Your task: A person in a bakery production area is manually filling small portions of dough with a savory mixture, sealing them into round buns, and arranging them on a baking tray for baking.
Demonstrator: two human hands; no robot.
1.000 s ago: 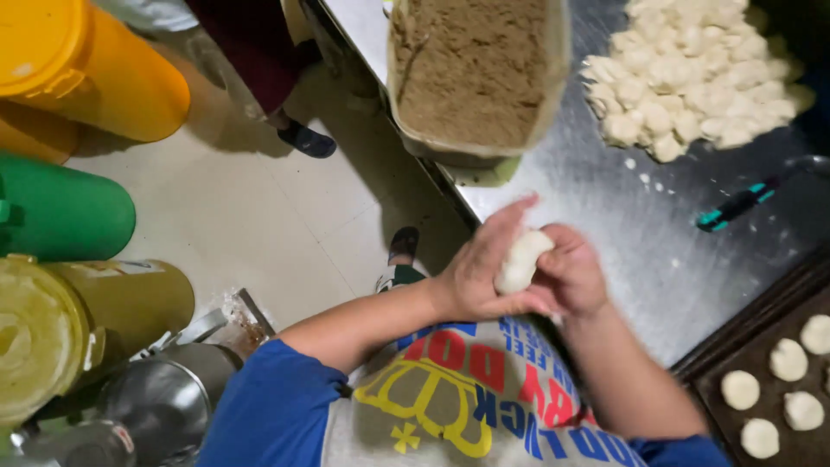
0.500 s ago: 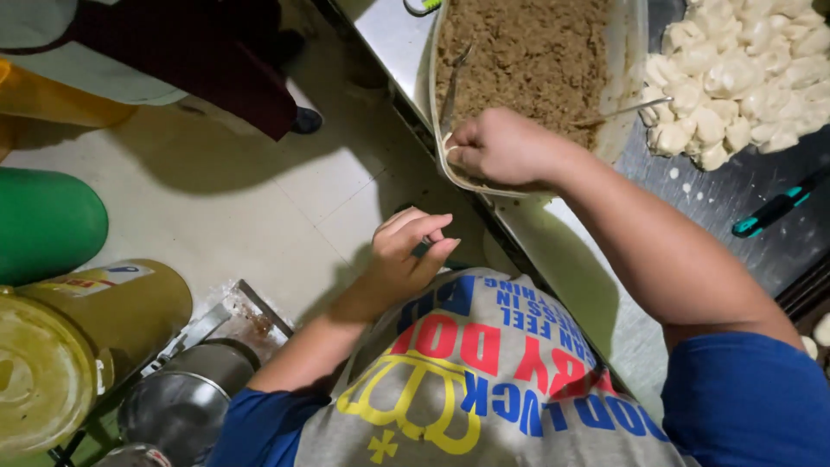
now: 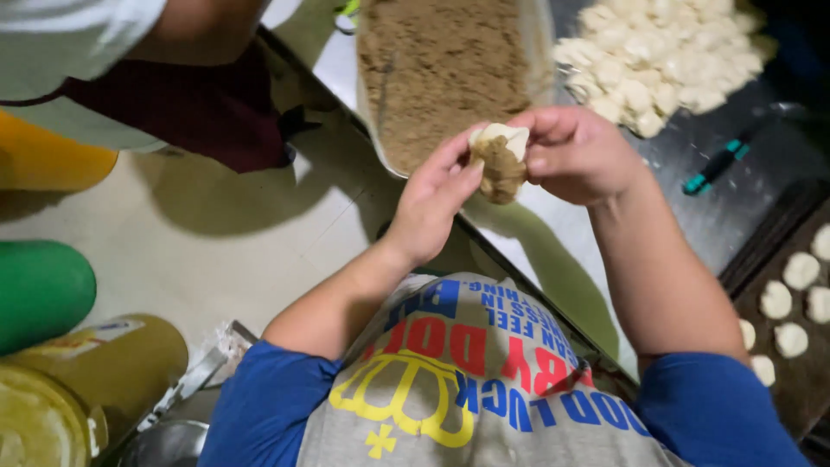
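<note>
Brown filling sat heaped on a pale dough piece that both hands held above the counter edge, just in front of the clear tub of brown filling. The left hand had its fingers curled partly closed, tips pressed against the dough's left side. The right hand gripped the other side, its fingers bent over the top edge and the thumb against the dough. Both forearms rose from blue sleeves and met in the middle, wrists angled inward. White dough showed at the top rim, with the crumbly brown mound spilling down its front. Beyond the hands lay a pile of cut dough chunks on the dark counter, a teal-handled tool near it, and a dark tray of round dough pieces at the right edge.
</note>
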